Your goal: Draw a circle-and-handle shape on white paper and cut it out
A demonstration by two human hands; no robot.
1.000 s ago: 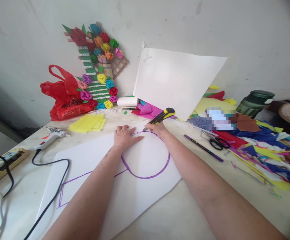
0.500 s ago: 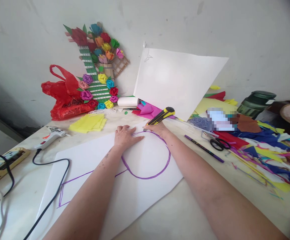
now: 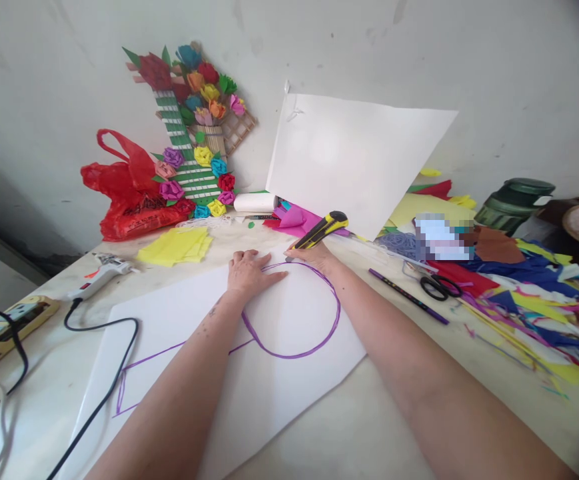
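A large white sheet (image 3: 289, 393) lies flat on the table, marked in purple with a circle and a long narrow shape joined to its left. My left hand (image 3: 250, 272) presses on the sheet at the circle's upper left, fingers spread. Closed around a yellow and black utility knife (image 3: 319, 232), my right hand (image 3: 314, 257) is at the top of the circle. The knife is tilted, its handle end up to the right and its tip down at the purple line. My forearms cover part of the drawing.
Left are a glue gun (image 3: 100, 279), its cord over the sheet, a power strip (image 3: 14, 320) and yellow paper (image 3: 176, 245). A paper-flower craft (image 3: 189, 153) and red bag (image 3: 134, 193) stand behind. Right lie a purple pen (image 3: 409, 297), scissors (image 3: 439, 287) and coloured scraps (image 3: 534, 307).
The camera view has shifted very slightly. Both hands and the utility knife stay in nearly the same places on the sheet.
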